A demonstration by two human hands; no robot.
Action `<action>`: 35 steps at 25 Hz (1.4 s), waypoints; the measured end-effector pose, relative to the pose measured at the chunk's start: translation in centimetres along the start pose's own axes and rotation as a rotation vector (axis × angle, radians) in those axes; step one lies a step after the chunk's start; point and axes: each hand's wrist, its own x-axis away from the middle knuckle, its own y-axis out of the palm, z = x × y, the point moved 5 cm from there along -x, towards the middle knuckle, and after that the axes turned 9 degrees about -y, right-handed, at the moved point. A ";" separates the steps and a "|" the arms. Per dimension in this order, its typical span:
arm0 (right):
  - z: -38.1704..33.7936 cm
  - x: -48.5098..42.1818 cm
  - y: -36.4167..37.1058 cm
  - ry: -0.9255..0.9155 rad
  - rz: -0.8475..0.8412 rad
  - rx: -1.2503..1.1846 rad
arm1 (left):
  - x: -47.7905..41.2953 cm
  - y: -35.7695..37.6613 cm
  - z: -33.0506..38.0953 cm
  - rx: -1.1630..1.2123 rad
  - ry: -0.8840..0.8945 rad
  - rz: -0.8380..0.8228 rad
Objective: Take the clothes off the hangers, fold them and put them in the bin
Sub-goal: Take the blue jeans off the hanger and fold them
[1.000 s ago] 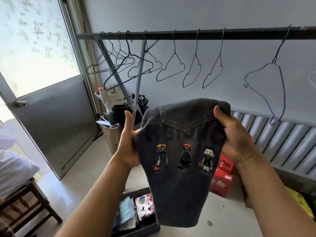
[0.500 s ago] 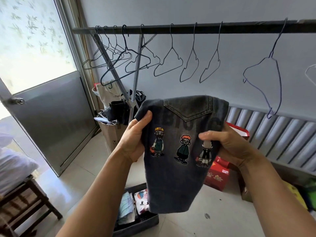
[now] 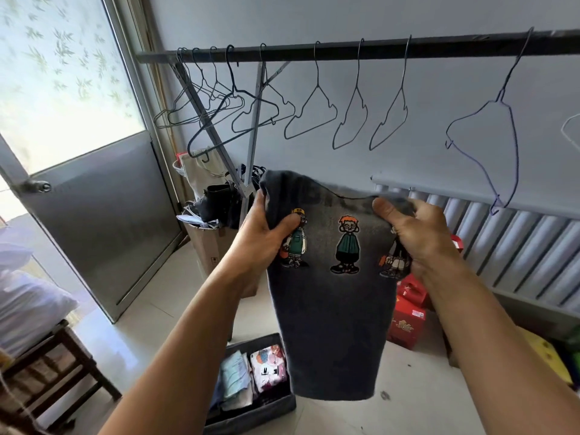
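Dark grey denim garment point(image 3: 332, 324) with three cartoon-figure patches hangs in mid-air. The left hand point(image 3: 260, 243) grips its upper left edge and the right hand point(image 3: 417, 237) pinches the upper right. Below it, a dark fabric bin point(image 3: 251, 416) on the floor holds folded clothes point(image 3: 270, 368). Beyond, bare wire hangers point(image 3: 310, 117) hang on a black rail point(image 3: 345, 50).

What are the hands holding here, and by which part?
Both hands hold one dark denim garment up in the air. The left hand grips its upper left edge and the right hand grips its upper right edge.
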 end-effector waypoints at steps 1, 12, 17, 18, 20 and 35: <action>0.3 -0.3 -0.2 0.015 0.052 0.052 | -0.3 -0.1 -0.1 -0.004 -0.005 0.074; 1.8 -0.1 -0.1 0.077 -0.281 -0.403 | -0.3 -0.8 -0.8 0.354 -0.096 -0.038; 0.7 -0.3 -0.3 -0.105 -0.270 -0.038 | 0.3 -1.0 -0.5 0.056 -0.020 -0.035; 0.5 -0.3 -0.2 -0.144 -0.257 0.041 | 0.3 -1.2 -0.4 -0.062 -0.001 0.011; 0.2 0.0 0.0 -0.209 -0.226 0.170 | 0.3 -1.7 -0.1 -0.285 0.031 0.089; 0.5 -1.4 -0.6 -0.395 -0.055 0.404 | -0.1 -1.9 1.6 -0.238 0.032 0.053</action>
